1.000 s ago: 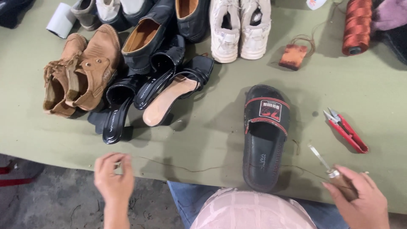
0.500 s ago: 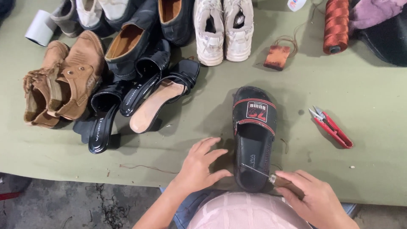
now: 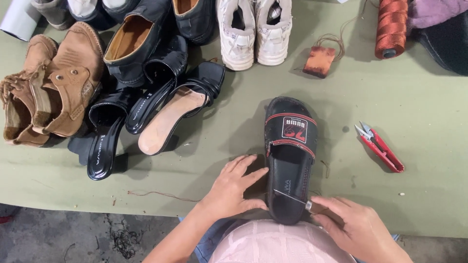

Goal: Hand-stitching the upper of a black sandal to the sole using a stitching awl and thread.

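Observation:
A black slide sandal (image 3: 288, 160) with a red-trimmed strap lies on the green table (image 3: 419, 122), heel toward me. My left hand (image 3: 233, 187) rests flat against the sandal's left side near the heel, fingers spread. My right hand (image 3: 358, 226) grips a stitching awl (image 3: 292, 198) by its handle, its metal needle lying across the heel of the footbed. A thin brown thread (image 3: 163, 196) trails on the table to the left of my left hand.
Red thread snips (image 3: 380, 146) lie right of the sandal. At the back stand white sneakers (image 3: 256, 29), a rust thread spool (image 3: 391, 28) and a small brown block with thread (image 3: 319, 61). Black heeled sandals (image 3: 161, 112) and brown boots (image 3: 53, 83) crowd the left.
My left hand came in from the table's front edge and pressed against the sandal's side. My right hand brought the awl from the right over the heel.

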